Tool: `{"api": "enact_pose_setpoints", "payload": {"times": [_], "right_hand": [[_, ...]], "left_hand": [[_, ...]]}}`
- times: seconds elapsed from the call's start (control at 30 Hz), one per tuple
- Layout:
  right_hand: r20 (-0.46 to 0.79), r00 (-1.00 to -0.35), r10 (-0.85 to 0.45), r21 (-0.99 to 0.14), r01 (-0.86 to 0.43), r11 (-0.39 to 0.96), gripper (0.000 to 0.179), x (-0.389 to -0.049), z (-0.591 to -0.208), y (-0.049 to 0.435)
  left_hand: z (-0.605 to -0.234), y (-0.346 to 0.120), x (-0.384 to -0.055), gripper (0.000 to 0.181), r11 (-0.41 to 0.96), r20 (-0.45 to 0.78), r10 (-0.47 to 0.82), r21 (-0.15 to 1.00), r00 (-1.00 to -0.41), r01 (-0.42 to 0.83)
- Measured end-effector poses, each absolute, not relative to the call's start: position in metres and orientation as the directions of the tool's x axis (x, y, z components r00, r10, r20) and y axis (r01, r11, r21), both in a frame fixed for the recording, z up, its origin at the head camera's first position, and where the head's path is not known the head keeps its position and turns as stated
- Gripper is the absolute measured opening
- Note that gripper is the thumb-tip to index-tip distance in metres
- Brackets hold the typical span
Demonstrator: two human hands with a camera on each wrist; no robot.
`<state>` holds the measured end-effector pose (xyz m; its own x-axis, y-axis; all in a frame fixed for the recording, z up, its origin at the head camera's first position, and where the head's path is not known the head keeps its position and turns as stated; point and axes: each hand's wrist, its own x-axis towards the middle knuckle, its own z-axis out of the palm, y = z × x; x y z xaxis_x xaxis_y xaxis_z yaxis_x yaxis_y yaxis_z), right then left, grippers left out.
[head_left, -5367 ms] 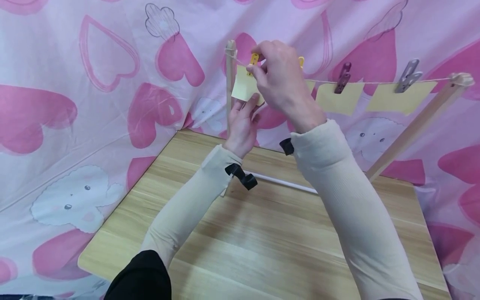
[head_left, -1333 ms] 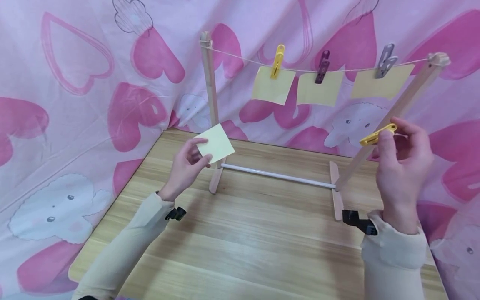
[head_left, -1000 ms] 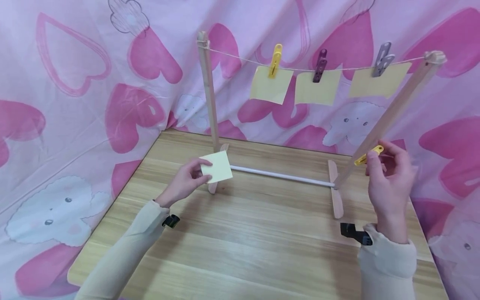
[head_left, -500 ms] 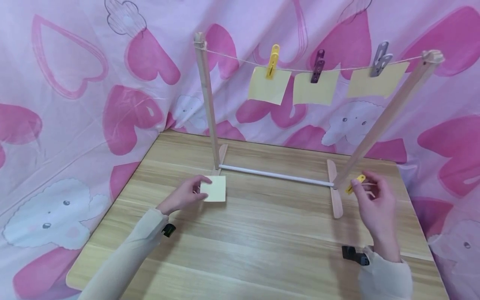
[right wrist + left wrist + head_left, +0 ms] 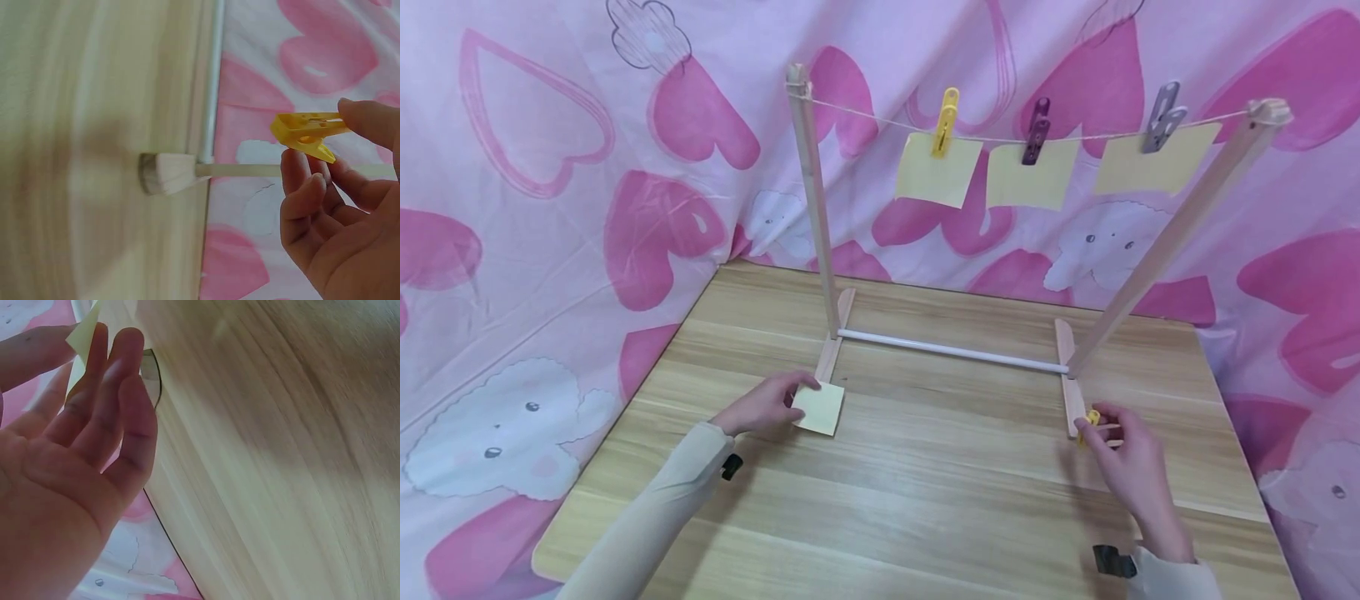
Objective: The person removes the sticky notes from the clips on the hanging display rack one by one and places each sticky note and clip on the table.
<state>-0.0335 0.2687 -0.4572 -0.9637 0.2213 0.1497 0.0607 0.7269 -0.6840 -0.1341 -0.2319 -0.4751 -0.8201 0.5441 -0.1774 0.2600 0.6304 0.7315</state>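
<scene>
Spreading across lower view: wood-grain desk; wooden frame upright toward its rear. Left hand and right hand well apart, low, each grip pinching one thing. Left: square pale yellow note, overlapping frame's left foot in head view, extending rightward from fingers. Right: yellow clip near right foot, long axis slanting, mouth end toward desk, handles between thumb and fingers.

The left hand and right hand are bare. The left sleeve is plain cream fabric, covering the forearm to the wrist. The right sleeve is similarly pale; its wrist end shows at near right. A small black fitting adjoins the left wrist; an angular black bracket adjoins the right.
</scene>
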Motion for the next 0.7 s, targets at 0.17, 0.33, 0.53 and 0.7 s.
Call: {"api": "enact_pose_setpoints", "payload": {"times": [0.17,0.33,0.53,0.7], "right_hand": [[0.095,-0.979,0.181,-0.647,0.077,0.758,0.038,-0.028,-0.47,0.273],[-0.035,-0.987,0.157,-0.6,0.146,0.786,0.042,-0.024,-0.479,0.277],[-0.191,-0.971,0.141,-0.57,0.227,0.79,0.049,-0.024,-0.485,0.28],[-0.282,-0.946,0.158,-0.551,0.295,0.781,0.053,-0.026,-0.492,0.283]], "left_hand": [[-0.482,-0.236,-0.135,0.043,0.687,-0.24,0.522,0.687,-0.818,0.236],[-0.487,-0.239,-0.134,0.047,0.741,-0.262,0.524,0.61,-0.81,0.282],[-0.489,-0.241,-0.135,0.049,0.783,-0.281,0.502,0.549,-0.818,0.292],[-0.49,-0.242,-0.135,0.046,0.8,-0.282,0.492,0.519,-0.823,0.3]]}}
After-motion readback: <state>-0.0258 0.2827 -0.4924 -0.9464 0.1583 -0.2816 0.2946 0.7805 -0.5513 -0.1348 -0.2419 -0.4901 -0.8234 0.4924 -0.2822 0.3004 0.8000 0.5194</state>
